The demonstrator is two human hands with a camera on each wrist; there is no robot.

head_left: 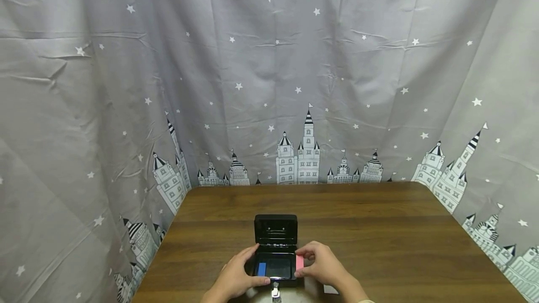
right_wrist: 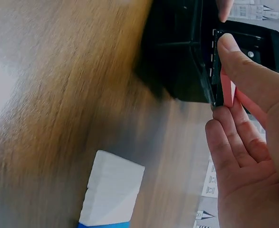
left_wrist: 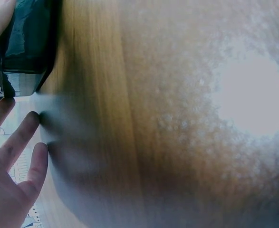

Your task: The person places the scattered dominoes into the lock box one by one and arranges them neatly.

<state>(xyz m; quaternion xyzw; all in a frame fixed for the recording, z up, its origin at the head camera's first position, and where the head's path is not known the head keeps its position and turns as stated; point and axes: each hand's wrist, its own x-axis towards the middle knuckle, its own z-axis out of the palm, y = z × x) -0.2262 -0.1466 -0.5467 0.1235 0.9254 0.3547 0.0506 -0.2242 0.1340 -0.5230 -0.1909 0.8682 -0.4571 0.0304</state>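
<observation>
A black cash box (head_left: 275, 282) sits on the table with its lid (head_left: 275, 229) raised toward the back. Inside it, at the left, is a flat blue piece (head_left: 262, 269). My left hand (head_left: 236, 272) spans the box's left side, thumb along the front rim and index finger at the back left corner; its other fingers are spread in the left wrist view. At the right rim, my right hand (head_left: 322, 263) pinches a flat pink piece (right_wrist: 227, 90) between thumb and fingers. The pink piece stands along the box's right wall.
Keys with a pale tag (head_left: 275, 292) hang at the front of the box. A white block with a blue end (right_wrist: 113, 190) lies on the table, partly behind my right forearm in the head view. The brown wooden table (head_left: 358, 219) ends at a grey curtain (head_left: 337, 83).
</observation>
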